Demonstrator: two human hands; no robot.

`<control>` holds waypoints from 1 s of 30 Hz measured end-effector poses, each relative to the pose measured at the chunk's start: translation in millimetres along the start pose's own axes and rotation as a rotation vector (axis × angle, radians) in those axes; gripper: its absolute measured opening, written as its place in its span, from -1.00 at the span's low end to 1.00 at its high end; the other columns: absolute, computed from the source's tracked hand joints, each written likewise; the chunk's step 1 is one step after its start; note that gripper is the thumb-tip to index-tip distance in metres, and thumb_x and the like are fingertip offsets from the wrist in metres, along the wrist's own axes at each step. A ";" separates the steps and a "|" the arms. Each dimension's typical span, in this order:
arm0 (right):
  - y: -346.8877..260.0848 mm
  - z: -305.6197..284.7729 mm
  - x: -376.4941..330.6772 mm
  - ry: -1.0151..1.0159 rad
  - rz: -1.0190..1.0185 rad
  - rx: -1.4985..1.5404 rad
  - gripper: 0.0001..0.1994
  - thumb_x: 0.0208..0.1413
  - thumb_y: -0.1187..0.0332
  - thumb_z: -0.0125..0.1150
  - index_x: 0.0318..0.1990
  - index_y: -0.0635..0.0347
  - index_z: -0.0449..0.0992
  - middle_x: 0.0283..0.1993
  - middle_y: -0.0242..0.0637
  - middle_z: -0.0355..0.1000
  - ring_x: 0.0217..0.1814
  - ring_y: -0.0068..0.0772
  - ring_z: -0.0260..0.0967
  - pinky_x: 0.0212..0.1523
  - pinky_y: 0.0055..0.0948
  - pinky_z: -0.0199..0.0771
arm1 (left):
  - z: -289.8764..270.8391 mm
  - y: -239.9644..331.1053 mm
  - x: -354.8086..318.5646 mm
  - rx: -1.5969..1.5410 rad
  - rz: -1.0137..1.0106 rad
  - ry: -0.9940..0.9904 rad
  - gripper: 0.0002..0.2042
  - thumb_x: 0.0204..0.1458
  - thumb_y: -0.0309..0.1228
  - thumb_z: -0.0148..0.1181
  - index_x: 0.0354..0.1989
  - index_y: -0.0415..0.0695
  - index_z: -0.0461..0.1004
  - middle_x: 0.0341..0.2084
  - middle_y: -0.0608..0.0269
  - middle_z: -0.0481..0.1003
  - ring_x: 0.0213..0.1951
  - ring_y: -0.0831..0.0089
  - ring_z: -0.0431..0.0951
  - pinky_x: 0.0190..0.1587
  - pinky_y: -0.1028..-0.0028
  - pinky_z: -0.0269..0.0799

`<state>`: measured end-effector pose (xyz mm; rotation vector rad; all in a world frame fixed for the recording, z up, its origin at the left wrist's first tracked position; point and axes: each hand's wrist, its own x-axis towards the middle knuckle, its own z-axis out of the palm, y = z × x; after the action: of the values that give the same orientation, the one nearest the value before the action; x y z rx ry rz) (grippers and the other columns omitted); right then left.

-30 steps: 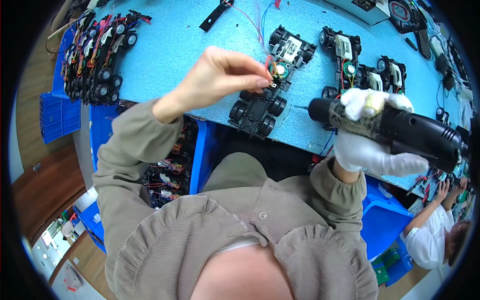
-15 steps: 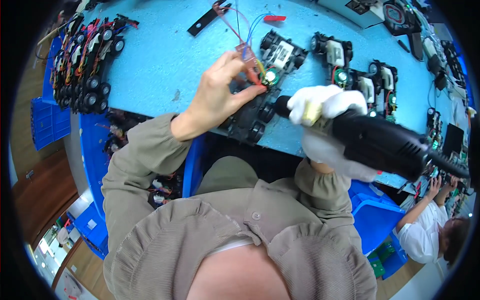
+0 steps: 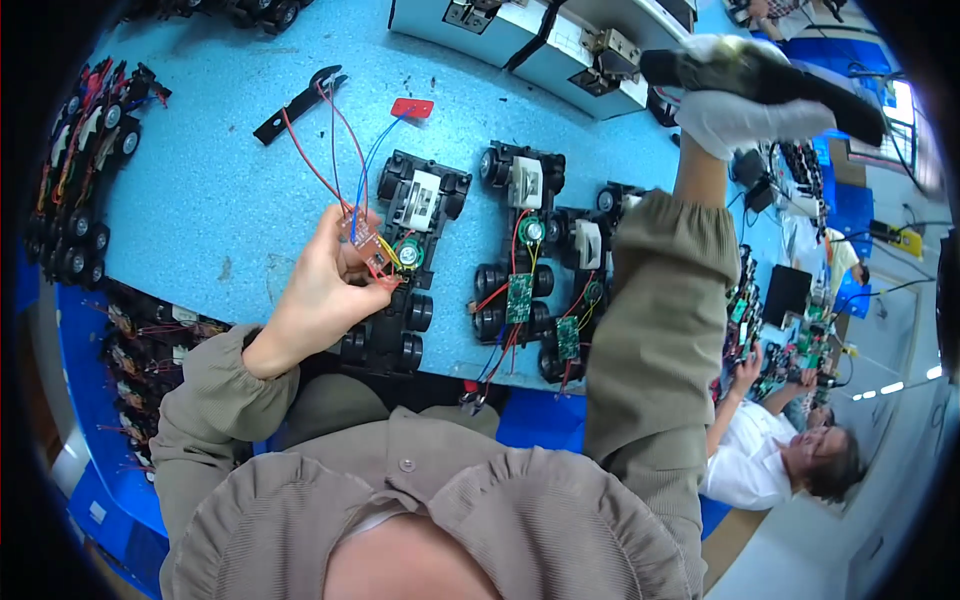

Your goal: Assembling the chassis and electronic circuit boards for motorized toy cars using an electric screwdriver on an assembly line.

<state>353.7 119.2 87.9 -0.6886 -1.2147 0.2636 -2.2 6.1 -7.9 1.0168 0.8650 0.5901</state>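
Note:
Bare, my left hand (image 3: 325, 285) pinches a small reddish circuit board (image 3: 360, 238) between thumb and fingers. Red, blue and dark wires run from the board to a black strip (image 3: 290, 112) and a small red piece (image 3: 411, 108) on the table. Directly beside that hand lies a black toy vehicle chassis (image 3: 397, 325) with a white block and a round green part. Up at the far right, my right hand (image 3: 755, 125), in a white glove, is closed around a black corded power tool (image 3: 840, 105), raised away from the chassis.
More wired chassis (image 3: 520, 240) stand just right of centre. Stacked chassis (image 3: 85, 180) fill the left edge of the blue table (image 3: 215, 190). A light metal box (image 3: 560, 50) is at the back. On the right sits a co-worker in a white shirt (image 3: 755, 460).
My right hand has swung the power tool from beside the chassis up to the far right. My left hand still pinches the circuit board. The whole view has shifted.

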 end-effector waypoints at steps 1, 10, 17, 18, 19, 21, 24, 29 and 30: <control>5.6 11.9 5.4 0.132 0.064 -0.163 -0.17 -0.21 -0.57 -0.27 -0.43 0.16 0.38 -0.61 -0.32 0.27 -0.64 -0.43 0.28 -0.54 -0.45 0.47 | 0.2 2.5 -0.2 0.012 0.001 -0.018 -0.48 -0.11 -0.68 0.16 0.04 -0.20 0.11 -0.35 0.27 0.45 -0.30 0.62 0.44 -0.25 0.59 0.35; 43.4 -35.0 -40.6 0.394 -0.506 -0.684 -0.42 0.10 -0.17 -0.21 -0.22 0.27 0.38 -0.46 -0.18 0.37 -0.43 -0.30 0.41 -0.29 -0.40 0.53 | 9.2 -3.7 2.5 0.095 0.066 0.056 -0.39 -0.10 -0.72 0.12 0.17 -0.16 0.06 -0.30 0.30 0.43 -0.27 0.64 0.43 -0.23 0.61 0.30; -60.6 37.4 -76.8 0.006 0.297 0.212 -0.37 0.08 -0.27 -0.17 -0.28 0.25 0.37 -0.47 -0.17 0.39 -0.43 -0.34 0.46 -0.40 -0.48 0.58 | 10.8 -13.0 3.0 0.037 0.133 0.107 -0.40 -0.10 -0.72 0.11 0.16 -0.15 0.08 -0.33 0.31 0.44 -0.30 0.65 0.42 -0.23 0.60 0.31; -59.9 33.6 -68.1 0.037 0.279 0.212 -0.35 0.06 -0.29 -0.17 -0.29 0.25 0.36 -0.48 -0.18 0.38 -0.46 -0.36 0.44 -0.43 -0.49 0.57 | 13.1 -9.3 7.8 0.021 0.160 0.081 -0.40 -0.11 -0.72 0.12 0.16 -0.15 0.08 -0.34 0.31 0.44 -0.31 0.66 0.42 -0.23 0.60 0.31; -56.5 28.6 -57.7 0.067 0.261 0.215 -0.34 0.04 -0.32 -0.18 -0.30 0.25 0.36 -0.50 -0.19 0.37 -0.49 -0.37 0.43 -0.46 -0.50 0.57 | 13.3 -6.9 9.0 0.012 0.179 0.074 -0.40 -0.11 -0.72 0.12 0.16 -0.15 0.08 -0.34 0.31 0.44 -0.31 0.66 0.42 -0.23 0.60 0.31; -46.0 12.6 -34.1 0.124 0.225 0.213 -0.31 0.01 -0.36 -0.18 -0.33 0.25 0.34 -0.53 -0.20 0.35 -0.55 -0.40 0.40 -0.52 -0.52 0.55 | 14.0 -8.6 6.6 0.010 0.128 0.063 -0.40 -0.12 -0.72 0.12 0.15 -0.16 0.10 -0.34 0.33 0.43 -0.31 0.66 0.42 -0.24 0.60 0.31; -16.5 -0.1 -4.1 0.216 0.194 0.240 -0.27 -0.05 -0.42 -0.19 -0.37 0.25 0.32 -0.57 -0.23 0.33 -0.63 -0.44 0.35 -0.60 -0.54 0.53 | 12.4 -10.4 5.1 0.018 0.104 0.056 -0.41 -0.14 -0.72 0.11 0.14 -0.16 0.12 -0.35 0.36 0.41 -0.32 0.67 0.42 -0.24 0.60 0.31; 19.5 9.3 17.5 -0.079 0.243 0.090 -0.26 -0.05 -0.42 -0.17 -0.37 0.27 0.32 -0.61 -0.22 0.31 -0.64 -0.43 0.34 -0.56 -0.48 0.55 | 10.4 -5.6 1.7 0.037 0.115 0.048 -0.47 -0.14 -0.65 0.14 0.08 -0.21 0.18 -0.39 0.31 0.47 -0.35 0.65 0.44 -0.30 0.60 0.35; 20.1 14.6 21.6 -0.050 0.255 0.006 -0.24 -0.11 -0.45 -0.16 -0.38 0.23 0.34 -0.59 -0.24 0.31 -0.62 -0.40 0.34 -0.53 -0.42 0.52 | 10.2 -5.0 1.4 0.039 0.130 0.056 -0.50 -0.13 -0.62 0.16 0.05 -0.22 0.20 -0.40 0.27 0.51 -0.36 0.64 0.46 -0.32 0.59 0.38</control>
<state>351.2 151.3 94.8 -0.8369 -1.1730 0.4988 7.3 0.2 -10.3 1.1022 0.8674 0.7168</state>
